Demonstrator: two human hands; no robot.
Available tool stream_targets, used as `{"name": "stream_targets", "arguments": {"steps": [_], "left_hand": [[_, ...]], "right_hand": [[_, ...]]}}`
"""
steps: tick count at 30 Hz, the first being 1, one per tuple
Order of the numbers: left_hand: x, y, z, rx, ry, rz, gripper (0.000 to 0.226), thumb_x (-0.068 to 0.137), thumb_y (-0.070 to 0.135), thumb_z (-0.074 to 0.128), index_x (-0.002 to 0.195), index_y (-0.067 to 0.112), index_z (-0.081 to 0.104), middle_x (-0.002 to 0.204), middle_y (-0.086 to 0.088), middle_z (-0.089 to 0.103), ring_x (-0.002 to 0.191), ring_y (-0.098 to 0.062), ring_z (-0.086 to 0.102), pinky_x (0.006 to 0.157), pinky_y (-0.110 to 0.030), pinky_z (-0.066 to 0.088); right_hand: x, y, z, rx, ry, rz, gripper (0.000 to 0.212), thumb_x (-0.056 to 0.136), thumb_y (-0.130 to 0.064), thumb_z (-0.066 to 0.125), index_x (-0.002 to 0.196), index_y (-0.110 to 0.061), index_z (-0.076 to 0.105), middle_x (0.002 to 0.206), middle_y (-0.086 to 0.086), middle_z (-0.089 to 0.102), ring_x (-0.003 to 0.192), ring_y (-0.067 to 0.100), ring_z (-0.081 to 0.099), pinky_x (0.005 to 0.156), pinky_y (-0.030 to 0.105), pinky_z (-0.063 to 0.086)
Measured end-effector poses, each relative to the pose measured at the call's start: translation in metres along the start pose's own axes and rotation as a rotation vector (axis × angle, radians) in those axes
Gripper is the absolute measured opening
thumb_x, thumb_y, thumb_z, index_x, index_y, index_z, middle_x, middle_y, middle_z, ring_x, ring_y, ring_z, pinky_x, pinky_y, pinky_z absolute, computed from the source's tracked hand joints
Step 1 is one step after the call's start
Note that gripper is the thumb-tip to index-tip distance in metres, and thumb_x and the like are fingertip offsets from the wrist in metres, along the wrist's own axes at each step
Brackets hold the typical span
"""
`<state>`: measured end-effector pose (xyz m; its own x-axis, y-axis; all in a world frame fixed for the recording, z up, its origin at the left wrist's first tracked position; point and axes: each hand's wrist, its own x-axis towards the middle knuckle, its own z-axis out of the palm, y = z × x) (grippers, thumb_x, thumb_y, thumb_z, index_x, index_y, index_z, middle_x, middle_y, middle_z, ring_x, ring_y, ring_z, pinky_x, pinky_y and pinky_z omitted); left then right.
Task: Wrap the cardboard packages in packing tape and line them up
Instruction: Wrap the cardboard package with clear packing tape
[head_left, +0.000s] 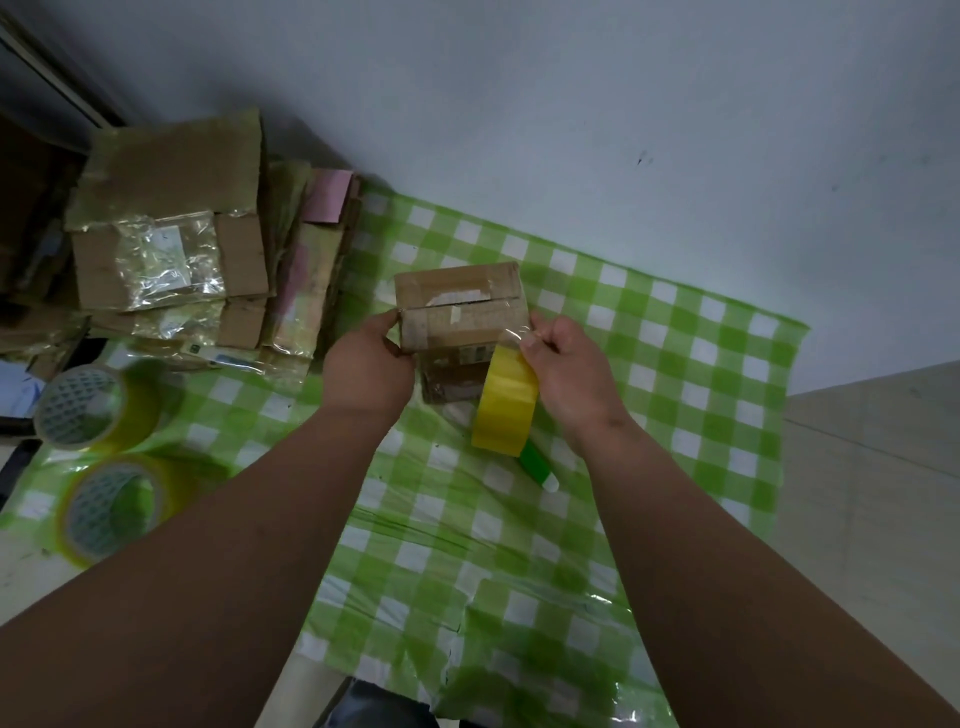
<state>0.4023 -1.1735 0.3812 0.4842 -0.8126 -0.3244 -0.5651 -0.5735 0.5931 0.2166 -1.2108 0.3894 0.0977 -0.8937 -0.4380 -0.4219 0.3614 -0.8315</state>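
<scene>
A small brown cardboard package with old tape scraps on top stands on the green checked cloth in the middle of the view. My left hand grips its left side. My right hand holds a yellow tape roll at the package's right front corner. A clear strip of tape runs from the roll onto that corner. The package's lower front is partly hidden by my hands and the roll.
Several taped cardboard packages are stacked at the back left. Two more yellowish tape rolls lie at the left edge. A green-and-white stick-shaped object lies under the held roll. The white wall is close behind.
</scene>
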Motion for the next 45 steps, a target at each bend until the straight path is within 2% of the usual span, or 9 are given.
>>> {"name": "stream_targets", "arguments": {"steps": [5,11,16,23,28,32,36,42,45], "left_hand": [[-0.002,0.002,0.013,-0.298,0.014,-0.189,0.059,0.085,0.004,0.063,0.139,0.026,0.053,0.073,0.002,0.062,0.076,-0.021,0.062,0.071,-0.035,0.053],[0.004,-0.007,0.0,0.172,0.018,0.106,0.052,0.091,0.019,0.063,0.141,0.027,0.051,0.102,-0.009,0.054,0.082,-0.019,0.05,0.069,-0.024,0.033],[0.012,-0.006,-0.009,0.312,-0.065,0.192,0.054,0.092,0.018,0.062,0.143,0.026,0.049,0.084,-0.002,0.056,0.075,-0.017,0.047,0.066,-0.028,0.034],[0.0,-0.007,-0.005,-0.377,-0.034,-0.266,0.085,0.087,0.009,0.065,0.156,0.023,0.017,0.084,0.004,0.062,0.076,-0.013,0.059,0.063,-0.024,0.043],[-0.031,0.004,-0.003,-0.201,0.161,0.029,0.041,0.087,0.014,0.066,0.125,0.012,0.053,0.097,-0.003,0.057,0.092,-0.024,0.058,0.077,-0.032,0.043],[-0.053,0.024,0.0,-0.119,0.009,0.449,0.025,0.085,0.018,0.071,0.108,0.016,0.061,0.107,0.005,0.052,0.095,-0.01,0.051,0.08,-0.022,0.041],[-0.058,0.035,-0.002,-0.156,-0.268,0.381,0.016,0.086,0.018,0.069,0.093,0.024,0.057,0.092,0.013,0.064,0.087,0.005,0.058,0.072,-0.01,0.043],[-0.067,0.025,-0.01,-0.164,-0.239,0.274,0.024,0.086,0.012,0.066,0.081,0.026,0.048,0.076,0.007,0.062,0.074,-0.011,0.06,0.068,-0.03,0.048],[-0.071,0.02,-0.015,-0.297,-0.238,0.194,0.025,0.085,0.008,0.065,0.079,0.026,0.049,0.068,0.011,0.056,0.065,-0.005,0.053,0.067,-0.032,0.047]], "right_hand": [[-0.001,0.003,0.007,-0.021,0.049,-0.003,0.027,0.1,-0.026,0.053,0.074,-0.025,0.048,0.105,-0.013,0.063,0.094,0.012,0.06,0.085,0.037,0.048],[0.004,0.008,0.008,0.203,0.064,0.11,0.024,0.099,-0.027,0.054,0.076,-0.03,0.051,0.116,-0.019,0.06,0.109,0.011,0.059,0.095,0.039,0.049],[0.005,0.008,0.008,0.313,0.074,0.172,0.024,0.099,-0.023,0.056,0.075,-0.026,0.054,0.124,-0.017,0.062,0.11,0.011,0.061,0.101,0.048,0.049],[-0.011,0.013,0.003,0.348,0.156,0.217,0.022,0.097,-0.025,0.06,0.075,-0.023,0.061,0.115,-0.008,0.07,0.104,0.015,0.065,0.097,0.048,0.051],[-0.029,0.015,-0.002,0.303,0.183,0.195,0.008,0.097,-0.025,0.061,0.1,-0.024,0.068,0.111,-0.006,0.067,0.106,0.015,0.061,0.102,0.044,0.047],[-0.043,0.01,0.003,0.284,0.079,0.181,0.011,0.097,-0.023,0.059,0.102,-0.021,0.068,0.119,0.001,0.067,0.11,0.022,0.062,0.101,0.047,0.048],[-0.059,0.005,0.01,0.239,-0.043,0.13,0.021,0.097,-0.02,0.057,0.077,-0.024,0.062,0.107,0.001,0.07,0.101,0.028,0.064,0.093,0.048,0.05],[-0.078,0.005,0.024,0.213,-0.058,0.042,0.018,0.096,-0.02,0.06,0.079,-0.021,0.062,0.101,0.005,0.062,0.085,0.016,0.058,0.079,0.038,0.048],[-0.09,0.003,0.033,0.148,-0.005,0.038,0.007,0.092,-0.023,0.066,0.098,-0.02,0.065,0.119,0.006,0.047,0.103,0.018,0.058,0.089,0.035,0.053]]}}
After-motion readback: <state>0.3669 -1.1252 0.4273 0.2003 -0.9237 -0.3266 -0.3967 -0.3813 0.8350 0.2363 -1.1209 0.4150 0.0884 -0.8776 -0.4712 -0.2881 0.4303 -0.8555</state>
